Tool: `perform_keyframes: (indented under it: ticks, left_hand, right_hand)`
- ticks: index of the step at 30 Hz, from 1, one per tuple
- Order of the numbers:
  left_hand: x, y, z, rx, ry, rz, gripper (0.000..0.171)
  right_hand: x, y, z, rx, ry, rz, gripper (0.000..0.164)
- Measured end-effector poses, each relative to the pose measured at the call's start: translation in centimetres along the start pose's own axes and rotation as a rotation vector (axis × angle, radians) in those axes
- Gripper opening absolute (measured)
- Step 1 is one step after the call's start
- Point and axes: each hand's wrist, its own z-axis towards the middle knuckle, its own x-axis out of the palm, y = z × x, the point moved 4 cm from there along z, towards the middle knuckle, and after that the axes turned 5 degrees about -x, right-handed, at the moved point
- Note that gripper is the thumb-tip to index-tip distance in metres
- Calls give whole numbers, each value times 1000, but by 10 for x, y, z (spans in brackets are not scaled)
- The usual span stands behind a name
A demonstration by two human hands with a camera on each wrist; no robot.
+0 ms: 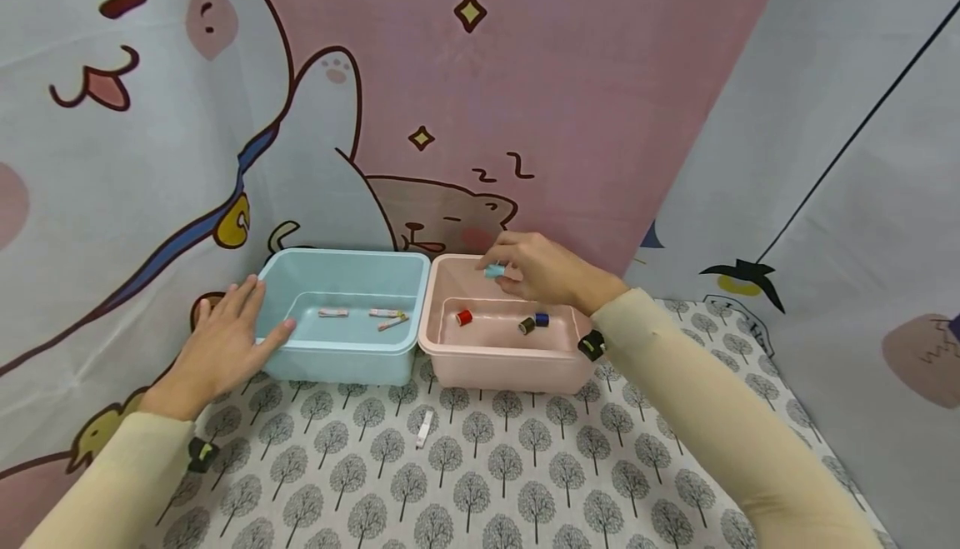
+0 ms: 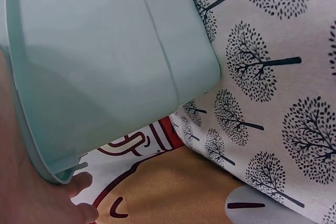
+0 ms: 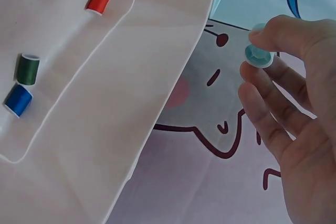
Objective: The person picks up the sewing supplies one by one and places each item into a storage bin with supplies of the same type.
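My right hand [image 1: 542, 270] pinches a light blue thread spool [image 1: 494, 271] between thumb and fingers, above the back of the pink bin [image 1: 510, 354]. In the right wrist view the spool's round end [image 3: 258, 56] faces the camera. Inside the pink bin lie a red spool [image 1: 464, 316], a dark green spool [image 1: 527, 326] and a blue spool [image 1: 542, 319]; the green and blue ones are close together. My left hand [image 1: 225, 345] rests on the left rim of the light blue bin [image 1: 337, 363], fingers extended and thumb over the edge.
Three small pale printed sticks, one of them a white stick [image 1: 333, 312], lie in the blue bin. Another white stick [image 1: 424, 430] lies on the tree-print cloth [image 1: 480, 482] in front. The bins stand side by side against a cartoon-print curtain [image 1: 570, 116].
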Motion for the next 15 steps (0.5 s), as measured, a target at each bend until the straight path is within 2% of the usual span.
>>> perform_keyframes:
  ticks: [6, 15]
  left_hand:
    - [0, 0, 1, 0, -3, -1, 105]
    - [0, 0, 1, 6, -5, 4, 104]
  right_hand:
    - [-1, -9, 5, 45, 28, -17, 30]
    - [4, -20, 9, 67, 47, -10, 29]
